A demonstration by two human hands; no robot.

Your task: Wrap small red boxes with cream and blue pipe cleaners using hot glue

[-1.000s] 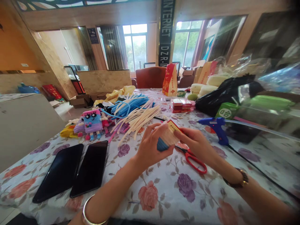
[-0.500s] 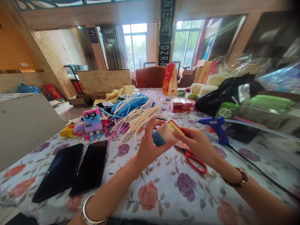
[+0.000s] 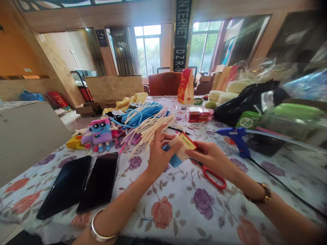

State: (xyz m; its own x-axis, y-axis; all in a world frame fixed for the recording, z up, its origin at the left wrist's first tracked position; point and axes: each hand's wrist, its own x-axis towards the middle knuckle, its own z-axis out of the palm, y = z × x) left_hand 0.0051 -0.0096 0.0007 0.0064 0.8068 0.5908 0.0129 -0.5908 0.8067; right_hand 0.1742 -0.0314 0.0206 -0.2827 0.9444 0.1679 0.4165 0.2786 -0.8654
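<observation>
"Where does the light come from?"
"Daylight pours through two rear windows (image 3: 152, 51), upper panes washed out white; the table (image 3: 184, 219) is softly lit."
"And the sharpness?"
"Bags (image 3: 306, 83) at far right smear into blur, the upper-right corner falls black, and the left wall (image 3: 15, 51) leans, stretched."

Craft workspace with glue gun (image 3: 239, 136)

Both hands (image 3: 160, 156) hold a wrapped box (image 3: 182, 153) above floral cloth (image 3: 186, 217)
</observation>
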